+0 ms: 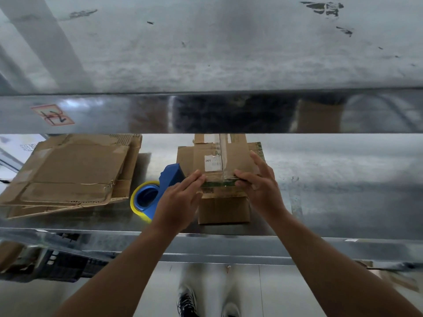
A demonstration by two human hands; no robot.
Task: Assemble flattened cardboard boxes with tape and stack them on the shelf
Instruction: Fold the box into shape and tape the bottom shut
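Small brown cardboard box (219, 161), clear tape strip across top, sits mid-shelf on grey metal shelf (332, 179), near its front edge. L hand (176, 202) lies flat w/ straight fingers on box's near-left top edge; R hand (261, 186) spread flat on near-right top, thumb along near edge. Blue tape dispenser w/ yellow roll (158, 191) just left of box; stack of flattened brown cardboard (73, 175) further left.

Pale trousers (206, 277), black shoe (186, 302) with white laces.

Tape dispenser (170, 179) and flattened cardboard (68, 175) block left, shelf (343, 179) open right (upper shelf (229, 115) overhead)
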